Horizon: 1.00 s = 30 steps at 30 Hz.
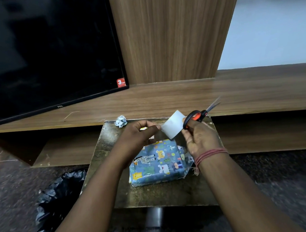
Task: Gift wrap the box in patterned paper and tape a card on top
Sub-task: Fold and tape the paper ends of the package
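A person's two bare hands work above a small, dark, gold-flecked counter (158,193), seen from a camera on the head looking down.

The left hand (140,134) is held over the middle of the counter's far half. Its grip is closed together: thumb and fingertips pinch the near left edge of a white card (173,126), which tilts up toward the far right.

The right hand (199,138) is raised near the counter's far right corner. Its grip is curled tightly around the black and orange handles of a pair of scissors (197,118). The blurred blades point up and away, past the far right corner, slightly apart. The handles lie just beside the card's right edge; whether they touch it cannot be told. A red thread band (210,155) circles the right wrist.

Below the hands, the wrapped box (158,161) lies on the counter, about centred and a little toward the right edge. It is covered in blue paper printed with cartoon animals.

A crumpled ball of paper (121,120) sits at the counter's far left corner.

Beyond the far edge is a wooden shelf unit (183,100) with a dark television screen (48,54) at the left. A black plastic bag (59,197) lies on the floor beside the counter's near left corner.
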Each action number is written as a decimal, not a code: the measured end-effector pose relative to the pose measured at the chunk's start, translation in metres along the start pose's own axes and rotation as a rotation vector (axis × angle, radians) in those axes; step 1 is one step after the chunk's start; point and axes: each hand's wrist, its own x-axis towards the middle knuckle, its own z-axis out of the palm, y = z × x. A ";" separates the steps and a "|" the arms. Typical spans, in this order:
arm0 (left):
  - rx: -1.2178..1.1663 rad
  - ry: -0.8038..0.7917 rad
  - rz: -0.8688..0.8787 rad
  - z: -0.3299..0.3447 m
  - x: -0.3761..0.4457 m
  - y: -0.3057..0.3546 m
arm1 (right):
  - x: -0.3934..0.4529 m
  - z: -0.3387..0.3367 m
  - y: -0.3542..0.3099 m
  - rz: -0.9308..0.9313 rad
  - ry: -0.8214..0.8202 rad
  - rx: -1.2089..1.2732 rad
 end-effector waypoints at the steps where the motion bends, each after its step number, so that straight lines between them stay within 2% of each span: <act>1: -0.026 -0.017 -0.021 -0.001 -0.001 0.001 | 0.000 0.001 0.000 -0.003 0.006 -0.002; 5: -0.216 -0.140 -0.075 0.000 -0.004 0.001 | 0.003 0.001 0.001 0.027 0.012 0.020; 11: -0.390 -0.182 -0.111 0.000 -0.005 0.001 | 0.000 0.002 -0.003 0.073 -0.047 0.049; 16: -0.415 -0.187 -0.155 -0.003 -0.002 -0.001 | -0.002 0.001 -0.003 0.109 -0.119 0.134; 19: -0.424 -0.185 -0.147 -0.006 0.000 -0.002 | -0.001 -0.001 0.005 0.096 -0.171 0.081; 26: -0.279 -0.245 -0.110 -0.020 -0.002 0.006 | -0.004 0.000 0.005 0.009 -0.246 0.005; 30: -0.212 -0.327 -0.107 -0.025 -0.006 0.011 | -0.005 -0.002 0.012 -0.031 -0.222 -0.075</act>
